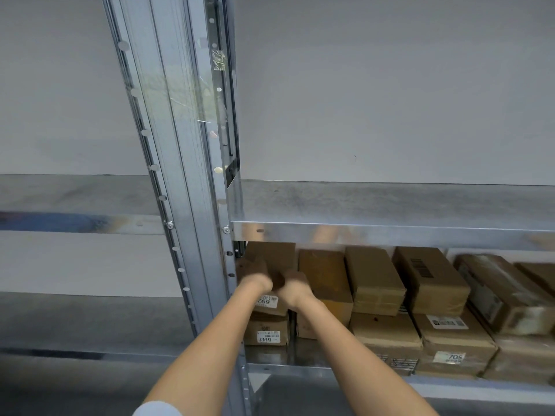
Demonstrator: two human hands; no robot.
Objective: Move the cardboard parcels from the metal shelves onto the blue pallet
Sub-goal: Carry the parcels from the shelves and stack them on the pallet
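**Asker:** What fills the view, biggest thing first?

**Describer:** Grey metal shelving (186, 175) stands against a pale wall. Its upper shelf (390, 202) carries nothing that shows here. The lower shelf (300, 369) holds a row of brown cardboard parcels (429, 280), stacked two high from its left end to the right edge of the view.

**Asker:** Where are the hands?

**Describer:** Two bare forearms reach in to the left end of the lower shelf. The left hand (255, 274) and the right hand (295, 286) are both on the top parcel (273, 255) of the leftmost stack, one at each near corner. Its white label shows between the wrists. Motion blur hides the fingers, so I cannot tell whether they curl round the box or lie flat on it. The box rests on a second labelled parcel (267, 328) and is not yet off the shelf.

**Asker:** How far along is the job?

**Describer:** The blue pallet is out of view, so what it already holds is unknown. Roughly ten parcels remain shelved. I judge this one is only at the grasp, with lifting out, carrying and setting down to come, then the rest.
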